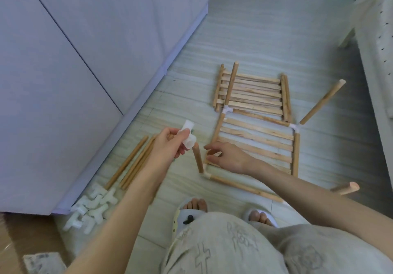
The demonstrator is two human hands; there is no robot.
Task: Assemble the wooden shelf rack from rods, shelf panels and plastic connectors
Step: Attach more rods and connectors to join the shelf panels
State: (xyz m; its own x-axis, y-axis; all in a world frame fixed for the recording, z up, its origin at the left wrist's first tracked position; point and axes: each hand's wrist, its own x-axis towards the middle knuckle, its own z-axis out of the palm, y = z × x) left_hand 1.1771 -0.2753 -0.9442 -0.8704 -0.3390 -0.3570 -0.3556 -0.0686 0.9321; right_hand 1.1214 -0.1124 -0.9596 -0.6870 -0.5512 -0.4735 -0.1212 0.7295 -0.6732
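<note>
My left hand grips a white plastic connector just above the top of an upright rod. That rod stands in a corner connector of the part-built frame on the floor. My right hand reaches over the near left corner of the slatted shelf panel, fingers loosely bent; whether it touches the panel is unclear. More upright rods rise at the other corners. A second slatted panel lies behind the frame.
Loose rods and a pile of white connectors lie on the floor at left by a grey cabinet. White furniture stands at right. My slippered feet are just in front of the frame.
</note>
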